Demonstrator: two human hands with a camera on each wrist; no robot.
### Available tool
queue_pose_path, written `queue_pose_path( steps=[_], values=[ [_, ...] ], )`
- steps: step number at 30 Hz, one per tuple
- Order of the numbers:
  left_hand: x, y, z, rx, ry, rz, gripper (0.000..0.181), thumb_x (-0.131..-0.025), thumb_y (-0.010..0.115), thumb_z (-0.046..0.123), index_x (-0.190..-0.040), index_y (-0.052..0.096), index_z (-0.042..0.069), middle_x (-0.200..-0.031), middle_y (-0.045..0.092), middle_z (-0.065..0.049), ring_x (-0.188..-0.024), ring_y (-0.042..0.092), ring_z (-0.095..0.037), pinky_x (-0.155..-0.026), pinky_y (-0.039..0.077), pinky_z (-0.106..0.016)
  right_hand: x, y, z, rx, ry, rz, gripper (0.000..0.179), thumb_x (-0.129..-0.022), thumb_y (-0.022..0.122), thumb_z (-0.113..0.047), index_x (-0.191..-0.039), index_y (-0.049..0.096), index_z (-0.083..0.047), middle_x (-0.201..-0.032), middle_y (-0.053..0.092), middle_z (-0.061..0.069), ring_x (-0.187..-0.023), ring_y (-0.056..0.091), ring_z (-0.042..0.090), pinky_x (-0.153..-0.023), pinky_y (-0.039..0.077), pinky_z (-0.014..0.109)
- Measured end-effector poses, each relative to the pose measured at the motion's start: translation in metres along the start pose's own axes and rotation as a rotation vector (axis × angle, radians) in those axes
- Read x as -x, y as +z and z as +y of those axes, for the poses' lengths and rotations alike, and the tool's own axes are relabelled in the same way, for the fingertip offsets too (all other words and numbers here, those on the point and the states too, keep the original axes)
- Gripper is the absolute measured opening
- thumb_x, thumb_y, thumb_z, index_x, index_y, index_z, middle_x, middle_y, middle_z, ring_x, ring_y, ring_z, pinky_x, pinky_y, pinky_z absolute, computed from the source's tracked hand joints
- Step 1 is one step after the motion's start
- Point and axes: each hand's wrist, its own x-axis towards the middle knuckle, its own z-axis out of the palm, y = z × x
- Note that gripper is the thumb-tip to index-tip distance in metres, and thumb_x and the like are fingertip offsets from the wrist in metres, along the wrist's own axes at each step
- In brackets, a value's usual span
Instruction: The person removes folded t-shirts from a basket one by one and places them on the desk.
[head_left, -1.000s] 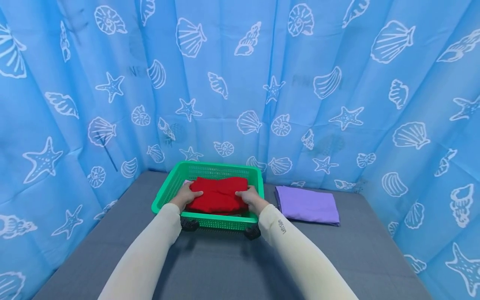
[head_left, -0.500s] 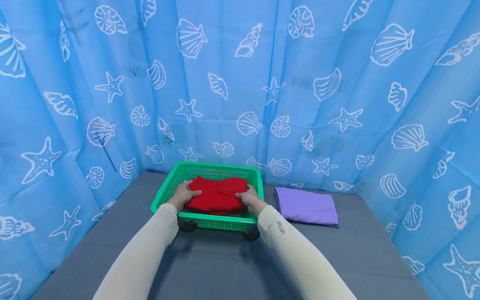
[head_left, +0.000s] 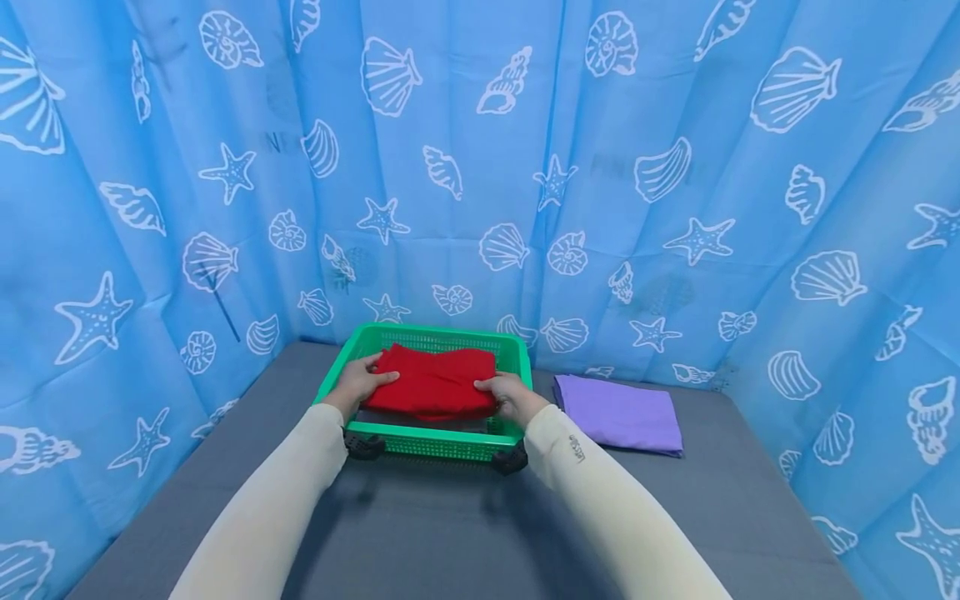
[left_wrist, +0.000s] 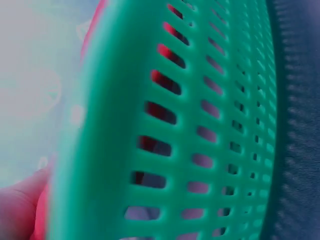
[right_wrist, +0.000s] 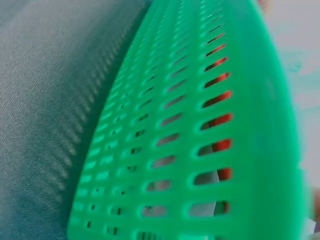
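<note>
A folded red cloth (head_left: 435, 383) lies within the green plastic basket (head_left: 442, 331) in the head view. My left hand (head_left: 357, 383) grips its left edge, thumb on top and fingers underneath. At the opposite edge my right hand (head_left: 513, 393) pinches it the same way. Dark folded fabric (head_left: 420, 421) shows below the red cloth near the basket's front wall. In the left wrist view the perforated basket wall (left_wrist: 200, 125) fills the middle, with part of my left hand (left_wrist: 22, 210) at the lower left. The right wrist view is mostly basket wall (right_wrist: 190, 125), red showing through its slots.
A folded purple cloth (head_left: 618, 412) lies on the grey-covered table (head_left: 442, 533), to the right of the basket. Behind and along both sides hangs a blue curtain (head_left: 450, 108) with white shell and starfish prints.
Both hands have raised the red cloth slightly and tilted it, its left side shifting left. More of the dark fabric beneath now shows. The purple cloth stays put.
</note>
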Motion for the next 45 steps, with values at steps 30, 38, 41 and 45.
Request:
queue_pose_path(
  steps=[30, 38, 41, 45],
  values=[
    [0.038, -0.014, 0.031, 0.211, 0.064, -0.001, 0.076, -0.09, 0.072, 0.035, -0.154, 0.035, 0.019, -0.15, 0.044, -0.017, -0.103, 0.068, -0.03, -0.077, 0.059, -0.031, 0.046, -0.036, -0.035, 0.129, -0.07, -0.084, 0.073, -0.098, 0.061, -0.015, -0.156, 0.017, -0.014, -0.145, 0.037, 0.024, -0.107, 0.058, 0.034, -0.091, 0.055, 0.048],
    [0.05, -0.005, 0.033, 0.241, 0.129, 0.003, 0.074, -0.091, 0.072, 0.03, -0.154, 0.035, 0.019, -0.155, 0.036, -0.019, -0.137, 0.044, -0.037, -0.095, 0.053, -0.045, 0.058, -0.044, -0.033, 0.086, -0.076, -0.112, 0.073, -0.099, 0.059, -0.014, -0.156, 0.015, -0.015, -0.149, 0.031, 0.024, -0.12, 0.052, 0.038, -0.097, 0.051, 0.051],
    [0.055, -0.002, 0.035, 0.245, 0.137, 0.002, 0.075, -0.091, 0.072, 0.029, -0.155, 0.034, 0.021, -0.157, 0.033, -0.019, -0.141, 0.037, -0.036, -0.096, 0.051, -0.047, 0.062, -0.049, -0.033, 0.064, -0.087, -0.126, 0.073, -0.099, 0.058, -0.014, -0.157, 0.012, -0.014, -0.149, 0.029, 0.024, -0.12, 0.051, 0.037, -0.098, 0.05, 0.05],
    [0.059, 0.003, 0.038, 0.255, 0.146, 0.006, 0.074, -0.091, 0.072, 0.027, -0.155, 0.035, 0.021, -0.156, 0.035, -0.018, -0.142, 0.037, -0.035, -0.095, 0.052, -0.046, 0.067, -0.055, -0.033, 0.038, -0.089, -0.139, 0.073, -0.099, 0.056, -0.012, -0.157, 0.01, -0.014, -0.15, 0.029, 0.024, -0.118, 0.052, 0.034, -0.1, 0.05, 0.049]
  ],
)
